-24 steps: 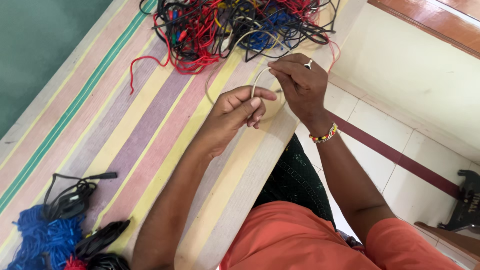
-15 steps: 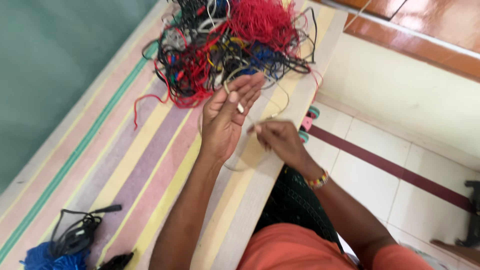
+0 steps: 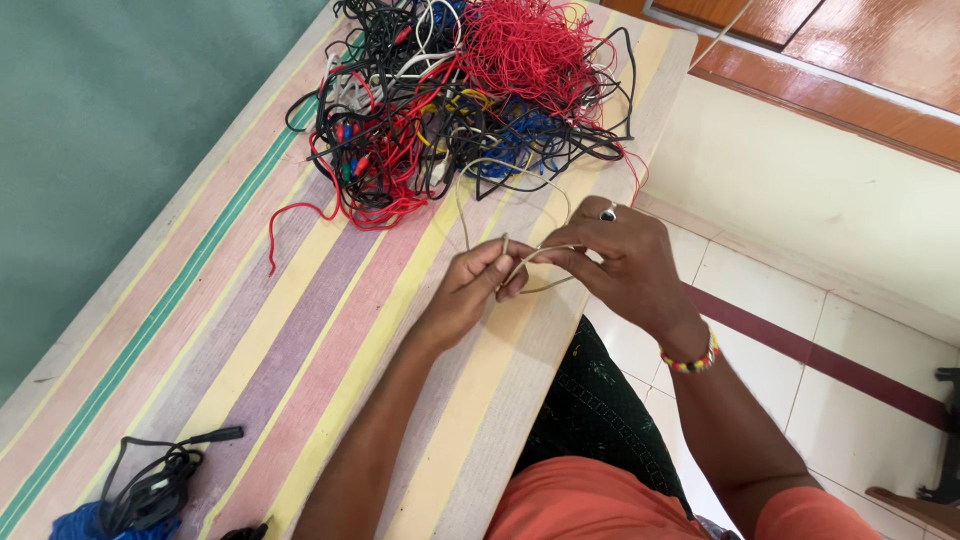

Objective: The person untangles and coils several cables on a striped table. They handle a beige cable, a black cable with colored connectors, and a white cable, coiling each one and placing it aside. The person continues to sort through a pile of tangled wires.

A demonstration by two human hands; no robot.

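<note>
You are partway through freeing one thin beige cord (image 3: 520, 262) from the tangled heap of red, black, blue and white wires (image 3: 470, 95) at the far end of the table with its striped pastel cloth (image 3: 250, 350). The cord lies on your side of that heap: it rises from the heap's near edge in a loose arc, then comes down to your hands just over the table's right edge. Your left hand (image 3: 475, 290) has its grip closed, thumb and fingers pinched together on the cord with a short end sticking up above them; your right hand (image 3: 625, 265), with a ring on one finger and a beaded bracelet at the wrist, has its grip clamped on the same cord just beside the left, a small loop hanging between the two. By my reading, the step in hand is gathering or coiling the loose length, and the next move calls for a steady pull toward you without dragging the heap along. You cannot see where the cord's far end runs inside the heap, nor whether it is knotted there. Well nearer to you than the heap, at the table's near left corner, a bundled black cable (image 3: 150, 480) and a blue one (image 3: 85, 522) are cut off by the picture's lower edge.
</note>
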